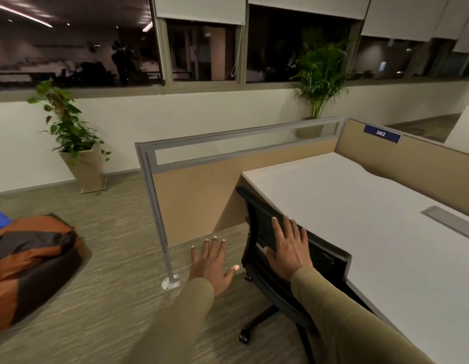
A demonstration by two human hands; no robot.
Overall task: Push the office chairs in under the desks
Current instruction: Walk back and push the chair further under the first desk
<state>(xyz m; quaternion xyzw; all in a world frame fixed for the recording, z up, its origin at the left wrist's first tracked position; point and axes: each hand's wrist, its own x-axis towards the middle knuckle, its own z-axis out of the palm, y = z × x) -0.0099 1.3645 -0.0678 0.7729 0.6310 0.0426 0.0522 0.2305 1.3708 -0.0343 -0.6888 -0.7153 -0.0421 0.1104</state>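
Both arms stretched forward in olive sleeves. Left hand [211,266] flat, palm down, fingers spread, hanging free and grasping nothing. Right hand [287,246] also flat, fingers extended and slightly fanned, palm pressed down, not curled into any grip.
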